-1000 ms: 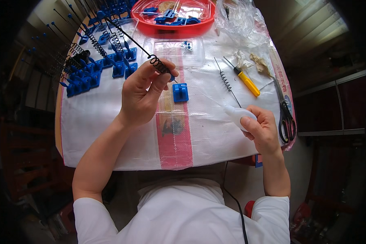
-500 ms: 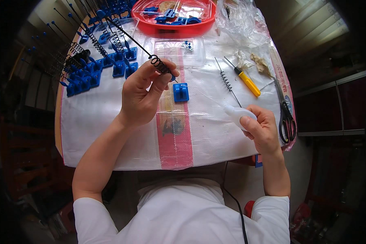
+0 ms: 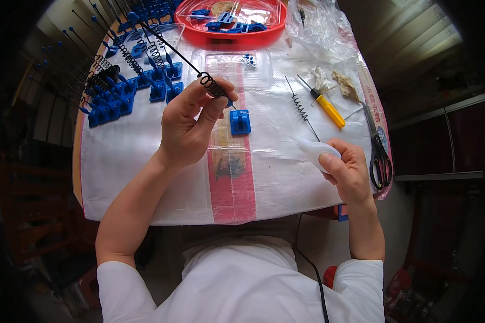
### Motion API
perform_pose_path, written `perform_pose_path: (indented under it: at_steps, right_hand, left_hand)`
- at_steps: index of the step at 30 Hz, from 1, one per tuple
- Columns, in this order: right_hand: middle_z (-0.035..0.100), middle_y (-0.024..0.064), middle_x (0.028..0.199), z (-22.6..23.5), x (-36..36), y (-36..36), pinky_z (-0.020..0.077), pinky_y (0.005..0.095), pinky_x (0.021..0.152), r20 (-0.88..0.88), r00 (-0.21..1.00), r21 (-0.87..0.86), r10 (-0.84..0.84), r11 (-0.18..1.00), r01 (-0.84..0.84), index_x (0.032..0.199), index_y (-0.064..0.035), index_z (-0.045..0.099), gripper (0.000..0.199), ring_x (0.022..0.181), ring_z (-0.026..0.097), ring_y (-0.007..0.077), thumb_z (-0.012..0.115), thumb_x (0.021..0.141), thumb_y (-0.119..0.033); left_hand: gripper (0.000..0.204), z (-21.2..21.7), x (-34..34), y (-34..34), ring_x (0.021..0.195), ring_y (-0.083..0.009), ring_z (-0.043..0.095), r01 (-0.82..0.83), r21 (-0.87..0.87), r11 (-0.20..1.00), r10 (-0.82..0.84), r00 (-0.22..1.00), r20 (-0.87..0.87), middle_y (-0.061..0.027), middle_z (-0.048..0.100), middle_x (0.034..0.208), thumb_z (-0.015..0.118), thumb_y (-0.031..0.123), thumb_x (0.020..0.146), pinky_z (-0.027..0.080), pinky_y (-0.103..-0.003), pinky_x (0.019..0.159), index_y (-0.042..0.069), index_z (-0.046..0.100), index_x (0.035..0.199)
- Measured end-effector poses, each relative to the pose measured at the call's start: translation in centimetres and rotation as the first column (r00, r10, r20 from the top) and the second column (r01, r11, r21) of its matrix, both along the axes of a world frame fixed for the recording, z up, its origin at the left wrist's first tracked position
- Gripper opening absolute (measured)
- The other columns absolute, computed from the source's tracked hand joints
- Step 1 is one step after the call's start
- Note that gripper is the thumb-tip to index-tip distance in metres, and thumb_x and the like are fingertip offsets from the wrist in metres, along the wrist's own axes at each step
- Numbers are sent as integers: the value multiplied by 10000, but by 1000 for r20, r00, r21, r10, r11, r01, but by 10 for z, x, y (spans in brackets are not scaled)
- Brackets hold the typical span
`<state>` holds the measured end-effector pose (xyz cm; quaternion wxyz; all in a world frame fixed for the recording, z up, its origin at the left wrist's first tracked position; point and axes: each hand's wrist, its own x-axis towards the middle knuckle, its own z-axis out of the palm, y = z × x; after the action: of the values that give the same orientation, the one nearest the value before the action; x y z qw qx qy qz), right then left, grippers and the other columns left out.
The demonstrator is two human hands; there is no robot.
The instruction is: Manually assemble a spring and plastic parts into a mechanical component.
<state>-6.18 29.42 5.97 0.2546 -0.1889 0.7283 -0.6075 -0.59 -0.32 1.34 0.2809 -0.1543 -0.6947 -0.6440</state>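
Nearest, over the surface (image 3: 285, 194), the right hand (image 3: 351, 169) is curled around a white squeeze bottle (image 3: 311, 151), thumb on its side; the bottle's thin nozzle points left and away. To its right lie black-handled scissors (image 3: 381, 164). A little farther off, the left hand (image 3: 187, 126) is closed in a pinch, thumb against fingers, on the lower end of a black coil spring (image 3: 209, 84). The spring's long straight rod slants up and left, and a small blue piece (image 3: 229, 102) shows just past the fingertips. Just beside that hand, a square blue base (image 3: 240, 123) sits on the surface. Beyond the bottle are a loose coiled wire (image 3: 299, 107) and a yellow-handled screwdriver (image 3: 329, 111). Finished-looking blue stands (image 3: 112, 109) crowd the left side. Farthest off are a red basin (image 3: 231, 42) holding blue parts and a crumpled clear plastic bag (image 3: 326, 35).
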Motion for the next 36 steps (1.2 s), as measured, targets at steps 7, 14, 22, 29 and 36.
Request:
perform_pose_path:
  at_steps: [7, 14, 22, 29, 36]
  right_hand:
    - [521, -41, 650, 0, -1, 0, 336, 214, 531, 20, 1000, -7, -3, 1000, 3, 817, -11, 638, 208, 589, 432, 27, 645, 899, -203]
    - [522, -42, 648, -1, -2, 1, 340, 212, 531, -13, 1000, 0, 12, 1000, -12, 819, -11, 639, 210, 586, 437, 28, 642, 902, -204]
    - [524, -41, 650, -1, -2, -1, 337, 212, 528, -9, 1000, 18, 6, 1000, -5, 821, -5, 639, 215, 587, 439, 28, 640, 903, -204]
    - [531, -39, 653, -1, -2, -2, 337, 212, 528, -13, 1000, 8, 5, 1000, -5, 831, -1, 645, 207, 589, 443, 30, 638, 899, -197]
    - [532, -40, 659, -1, -2, -1, 339, 211, 530, -10, 1000, 14, 0, 1000, 1, 838, 0, 647, 202, 591, 442, 30, 638, 898, -193]
  left_hand:
    - [140, 1, 2, -4, 942, -149, 622, -3, -32, 999, 4, 999, 50, -128, 664, 1099, 556, 48, 1001, 514, -269, 745, 34, 601, 1133]
    - [131, 3, 3, -4, 916, -138, 615, -23, -30, 999, 25, 998, 65, -125, 666, 1092, 559, 59, 1002, 514, -266, 745, 16, 602, 1118]
    - [138, 2, 2, -4, 892, -115, 604, -7, -21, 1000, 8, 999, 40, -93, 667, 1063, 569, 79, 1002, 499, -245, 734, 27, 608, 1124]
    - [164, 0, 0, 1, 830, -63, 584, -10, 3, 1000, 10, 1000, 8, -28, 676, 1012, 596, 118, 997, 478, -210, 702, 56, 626, 1146]
    - [165, 1, 1, 1, 839, -65, 599, -20, 3, 1000, 20, 1000, 19, -28, 682, 1013, 591, 112, 998, 488, -214, 702, 62, 627, 1151]
